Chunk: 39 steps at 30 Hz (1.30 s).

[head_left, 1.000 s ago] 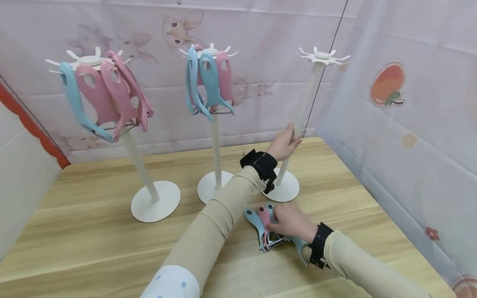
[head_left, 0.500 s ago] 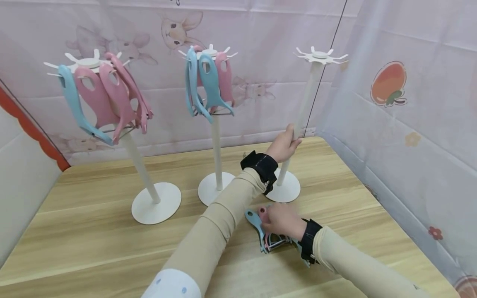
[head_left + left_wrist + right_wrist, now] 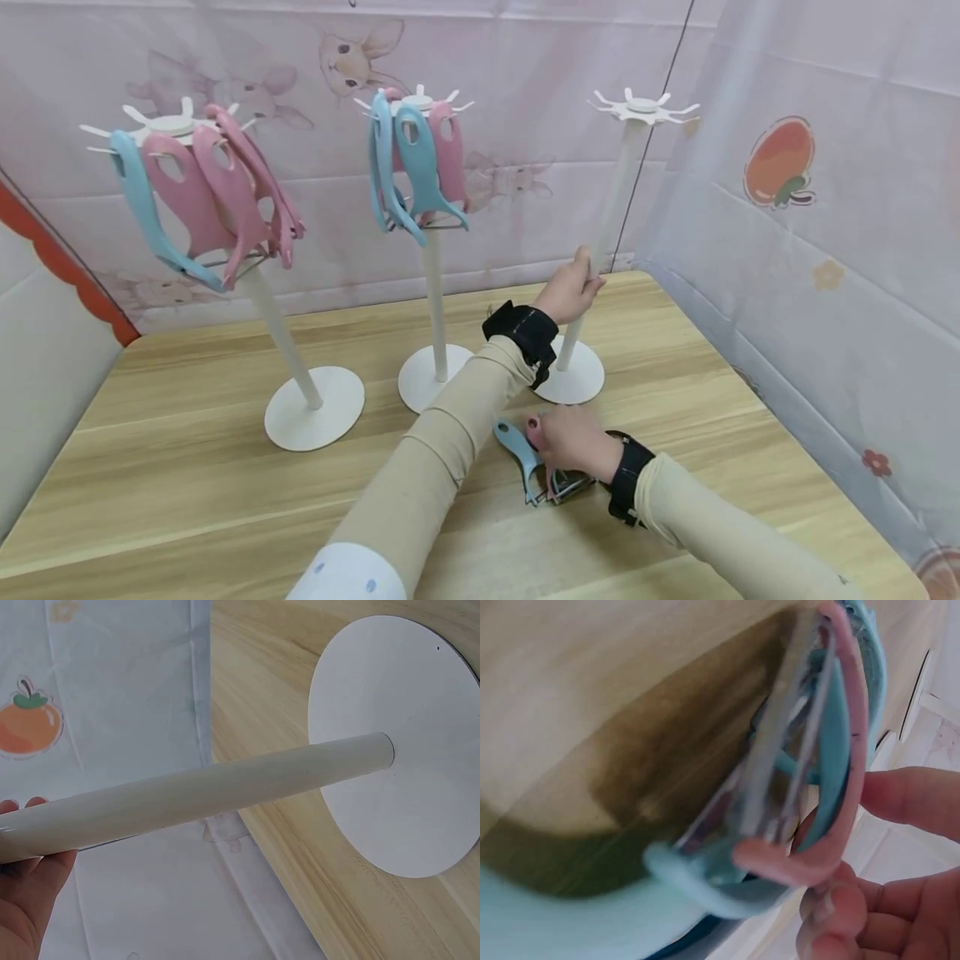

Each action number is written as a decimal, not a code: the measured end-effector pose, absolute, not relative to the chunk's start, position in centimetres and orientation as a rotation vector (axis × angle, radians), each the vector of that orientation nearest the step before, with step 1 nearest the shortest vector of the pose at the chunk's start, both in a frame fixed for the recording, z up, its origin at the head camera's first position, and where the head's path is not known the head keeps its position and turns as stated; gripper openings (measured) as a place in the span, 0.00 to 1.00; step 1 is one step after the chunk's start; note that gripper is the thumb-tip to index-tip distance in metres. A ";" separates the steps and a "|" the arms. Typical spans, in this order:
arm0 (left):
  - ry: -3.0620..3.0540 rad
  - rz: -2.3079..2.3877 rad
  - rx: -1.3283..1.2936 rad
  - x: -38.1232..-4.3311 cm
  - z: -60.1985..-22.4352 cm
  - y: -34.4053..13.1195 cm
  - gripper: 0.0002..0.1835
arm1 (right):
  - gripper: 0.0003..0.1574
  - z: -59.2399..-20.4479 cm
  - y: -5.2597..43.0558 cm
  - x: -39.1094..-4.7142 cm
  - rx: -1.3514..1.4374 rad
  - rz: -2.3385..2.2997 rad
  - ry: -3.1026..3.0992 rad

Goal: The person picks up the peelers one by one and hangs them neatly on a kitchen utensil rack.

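Observation:
My left hand (image 3: 567,290) grips the pole (image 3: 225,787) of the right-hand white stand, whose prongs (image 3: 643,108) hold nothing. Below it, close over the table, my right hand (image 3: 576,439) pinches a pink peeler (image 3: 533,430) between thumb and fingers. A blue peeler (image 3: 516,444) lies just left of that hand. In the right wrist view, the pink peeler (image 3: 855,750) stands on edge with its metal blade showing. Blue peelers (image 3: 832,735) overlap it closely there, and part of the group is hidden by my hand in the head view.
Two more white stands rise at the left and middle, hung with pink peelers (image 3: 232,183) and blue peelers (image 3: 420,158). Their round bases (image 3: 315,417) rest on the wooden table (image 3: 187,500). Printed cloth (image 3: 525,67) hangs behind and at the right.
My right hand has moved slightly left and closed on the pink peeler, which has shifted and tilted away from the left blue one. My left hand keeps its hold on the pole.

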<state>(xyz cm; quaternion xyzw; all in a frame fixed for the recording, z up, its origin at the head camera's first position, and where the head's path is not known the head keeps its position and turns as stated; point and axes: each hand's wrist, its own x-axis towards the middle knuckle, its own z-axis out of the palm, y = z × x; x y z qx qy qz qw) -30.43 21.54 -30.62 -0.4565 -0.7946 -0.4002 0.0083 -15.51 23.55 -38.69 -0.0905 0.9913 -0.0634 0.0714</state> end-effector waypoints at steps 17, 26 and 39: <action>-2.476 -1.237 -1.418 -30.5 -30.4 21.3 0.11 | 0.28 -40.2 23.4 -15.5 -0.325 -0.046 3.209; -2.468 -1.228 -1.410 -30.5 -30.7 21.5 0.11 | 0.24 -40.1 23.7 -15.3 -0.345 -0.073 3.166; -2.479 -1.245 -1.417 -30.5 -30.7 21.6 0.12 | 0.17 -37.4 26.0 -13.3 -0.122 -0.410 3.032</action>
